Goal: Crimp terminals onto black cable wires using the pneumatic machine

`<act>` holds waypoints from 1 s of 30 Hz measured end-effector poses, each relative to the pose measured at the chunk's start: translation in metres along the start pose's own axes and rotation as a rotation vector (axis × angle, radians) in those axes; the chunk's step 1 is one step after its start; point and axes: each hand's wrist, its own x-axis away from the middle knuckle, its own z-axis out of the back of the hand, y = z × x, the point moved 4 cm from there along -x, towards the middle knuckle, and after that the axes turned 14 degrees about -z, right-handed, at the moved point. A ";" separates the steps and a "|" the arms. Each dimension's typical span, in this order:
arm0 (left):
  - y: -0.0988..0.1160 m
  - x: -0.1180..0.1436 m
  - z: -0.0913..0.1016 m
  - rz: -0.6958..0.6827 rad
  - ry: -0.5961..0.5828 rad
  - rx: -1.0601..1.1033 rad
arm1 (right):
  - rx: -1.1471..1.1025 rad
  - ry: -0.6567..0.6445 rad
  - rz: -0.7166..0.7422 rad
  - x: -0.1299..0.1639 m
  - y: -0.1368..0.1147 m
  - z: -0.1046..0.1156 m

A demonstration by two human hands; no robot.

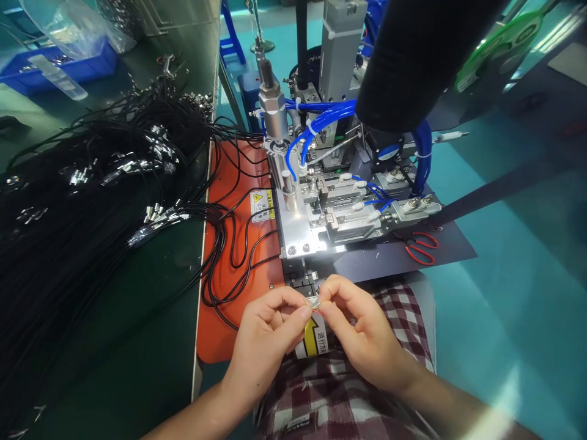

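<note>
Close to the machine's front edge, my left hand [274,324] and my right hand [360,333] meet with thumbs and forefingers pinched. Thin coloured wires [315,310], one of them red, show between the fingertips; their far ends are hidden by my fingers. Both hands are closed on these wires. Just beyond them is the front of a metal machine [298,229] with a small dark fixture [306,282]. Below the fingers lies a white label with a yellow arrow [313,337]. Black cables [220,244] run over the orange base plate [250,253] to the left.
A large heap of black cables [92,165] with shiny ends covers the dark green table at left. Behind it stands a blue bin [87,64]. Red-handled pliers [422,247] lie right of the machine. A thick black tube [403,67] hangs overhead, with blue air hoses [325,116] nearby.
</note>
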 end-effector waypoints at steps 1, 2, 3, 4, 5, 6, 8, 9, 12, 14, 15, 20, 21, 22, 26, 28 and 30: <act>0.000 0.000 0.000 0.012 0.004 -0.003 | -0.005 0.011 -0.011 0.000 0.001 -0.001; -0.001 0.000 -0.001 0.020 0.009 -0.006 | -0.024 0.019 -0.032 -0.001 0.004 -0.002; -0.001 0.000 -0.001 0.023 0.013 -0.008 | -0.058 0.019 -0.062 -0.002 0.007 -0.003; -0.001 0.000 -0.001 0.025 0.016 -0.010 | -0.102 0.009 -0.103 -0.003 0.011 -0.004; -0.001 -0.001 -0.001 0.026 0.018 -0.011 | -0.154 -0.005 -0.150 -0.004 0.016 -0.005; -0.001 -0.001 -0.001 0.028 0.020 -0.012 | -0.204 -0.019 -0.194 -0.005 0.019 -0.005; -0.002 -0.001 -0.001 0.033 0.023 -0.014 | -0.256 -0.032 -0.249 -0.006 0.023 -0.004; -0.002 -0.001 -0.001 0.037 0.026 -0.015 | -0.251 -0.027 -0.254 -0.006 0.023 -0.003; -0.003 0.000 0.000 0.041 0.023 -0.019 | -0.172 -0.002 -0.242 -0.006 0.017 0.001; -0.003 0.000 0.000 0.036 0.016 -0.021 | -0.123 0.011 -0.245 -0.006 0.014 0.002; -0.003 0.001 -0.001 0.034 0.014 -0.024 | -0.104 0.015 -0.245 -0.007 0.013 0.001; -0.001 0.000 -0.001 0.040 0.006 -0.057 | -0.059 0.027 -0.204 -0.009 0.012 0.001; -0.001 -0.001 -0.001 0.043 0.000 -0.060 | -0.042 0.027 -0.189 -0.009 0.012 0.002; 0.000 -0.001 -0.002 0.046 -0.006 -0.060 | -0.015 0.024 -0.171 -0.009 0.011 0.003; 0.003 -0.003 -0.003 0.058 -0.024 -0.085 | 0.123 0.001 -0.074 -0.008 0.003 0.006; 0.006 -0.004 -0.004 0.053 -0.025 -0.114 | 0.149 0.002 -0.030 -0.007 -0.001 0.007; 0.009 -0.005 -0.004 0.042 -0.030 -0.162 | 0.119 0.006 -0.034 -0.007 -0.002 0.006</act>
